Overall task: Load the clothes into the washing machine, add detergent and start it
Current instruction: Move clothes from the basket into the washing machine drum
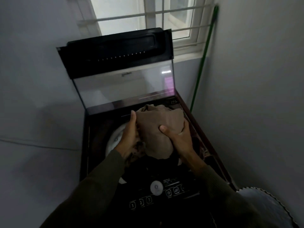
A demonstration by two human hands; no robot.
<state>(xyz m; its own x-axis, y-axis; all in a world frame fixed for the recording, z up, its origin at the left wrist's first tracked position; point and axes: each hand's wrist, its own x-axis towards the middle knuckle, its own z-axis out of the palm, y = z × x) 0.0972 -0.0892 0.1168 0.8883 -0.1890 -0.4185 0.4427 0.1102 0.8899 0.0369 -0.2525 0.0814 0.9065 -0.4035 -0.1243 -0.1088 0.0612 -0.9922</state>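
Wall, plain and grey, lies left of the black top-loading washing machine (85,145). The machine's dark glass-panelled lid (115,53) is tipped up at its back edge, which leaves the mouth free for loading.

Over the machine's opening, on its left side, the left hand (130,137) cups a crumpled tan cloth bundle (158,129). Its thumb lies straight up the bundle's left flank and its fingers pass behind the cloth, out of sight. From the way the bundle is carried I judge they are wrapped round it.

The bundle hangs above the machine's drum, not yet dropped in, and its lower folds trail towards dark clothes (148,163) already inside. Holding it with both hands seems meant to keep the loose cloth together as it goes through the opening.

Over the machine's right side, the right hand (177,137) grips the bundle. Its thumb presses into the near face and its fingers curl round the right flank, so the cloth is squeezed between the two hands.

The round white dial (156,187) sits on the machine's near panel, untouched. Loading looks to be the step in hand, with no detergent in view.

A thin green pole (204,58) leans in the corner to the right of the machine.
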